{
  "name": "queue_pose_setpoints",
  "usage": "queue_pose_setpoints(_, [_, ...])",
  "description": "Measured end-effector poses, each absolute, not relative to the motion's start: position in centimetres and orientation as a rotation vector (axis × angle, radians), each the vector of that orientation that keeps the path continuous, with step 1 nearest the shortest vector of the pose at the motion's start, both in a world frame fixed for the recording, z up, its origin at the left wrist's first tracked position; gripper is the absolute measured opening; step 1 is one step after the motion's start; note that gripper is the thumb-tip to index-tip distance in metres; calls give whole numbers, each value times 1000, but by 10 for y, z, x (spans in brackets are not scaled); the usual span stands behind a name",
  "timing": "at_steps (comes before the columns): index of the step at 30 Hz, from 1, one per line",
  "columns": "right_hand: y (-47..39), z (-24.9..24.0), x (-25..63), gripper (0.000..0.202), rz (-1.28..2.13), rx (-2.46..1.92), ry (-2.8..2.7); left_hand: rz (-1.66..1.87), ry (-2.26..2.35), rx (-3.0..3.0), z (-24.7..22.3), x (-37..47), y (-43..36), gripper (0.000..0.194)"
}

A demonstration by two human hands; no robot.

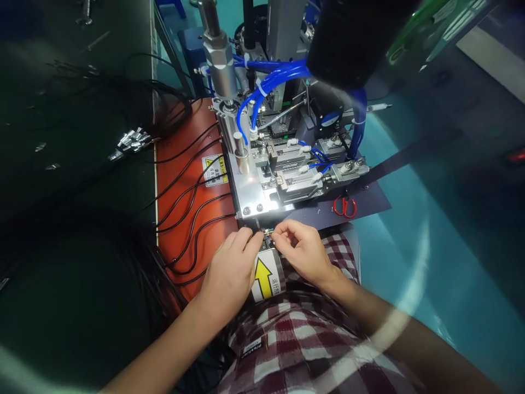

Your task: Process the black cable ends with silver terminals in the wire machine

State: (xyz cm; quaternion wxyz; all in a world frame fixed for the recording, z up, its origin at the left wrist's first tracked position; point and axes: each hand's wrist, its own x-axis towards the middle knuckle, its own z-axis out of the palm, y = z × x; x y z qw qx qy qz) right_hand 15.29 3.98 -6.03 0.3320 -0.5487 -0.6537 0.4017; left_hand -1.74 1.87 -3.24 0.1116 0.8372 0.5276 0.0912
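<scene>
A checkered garment (287,339) fills the bottom edge, the person's bare forearms passing on either side. Just beyond it, a round part (280,271) bears a white label with a yellow arrow (264,278). At its far end, the left hand (229,271) and right hand (307,253) nearly meet, thumb and fingers of each pinched narrow on a tiny bundle (268,232); it seems to be thin wire ends, though it is too small to be sure. The bundle sits between the fingertips, close to the near edge of the machine's silver plate (250,189).

To the right of the plate, scissors (344,207) with red handles lie on a dark sheet (371,202). Left of it, black cables (197,221) cross an orange-red surface (176,189), near a warning label (214,171). Farther up stand metal cylinders (221,65), with blue tubes (279,76) curving beside them and a big black cylinder (348,41) at upper right. Bunched silver tips (133,142) lie on the dark area at left, a wrench (85,12) beyond.
</scene>
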Motion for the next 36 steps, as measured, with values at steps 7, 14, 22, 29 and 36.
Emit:
queue_pose_setpoints(7, [44, -66, 152, 13, 1223, -1372, -1554, 306, 1544, 2466, -34, -18, 19, 30])
queue_pose_setpoints(14, [49, -70, 150, 20, 1662, -1376, -1094, 360, 1519, 2461, -35, -18, 19, 32])
queue_pose_setpoints(22, [47, -76, 147, 32, 1780, -1260, -959, 297, 1525, 2509, -36, -16, 19, 34])
queue_pose_setpoints(29, [46, -76, 137, 23, 1625, -1317, -1011, 146, 1595, 2633, -37, -9, 20, 38])
queue_pose_setpoints(36, [49, -71, 137, 24, 1846, -1221, -783, 483, 1556, 2446, -42, -13, 20, 33])
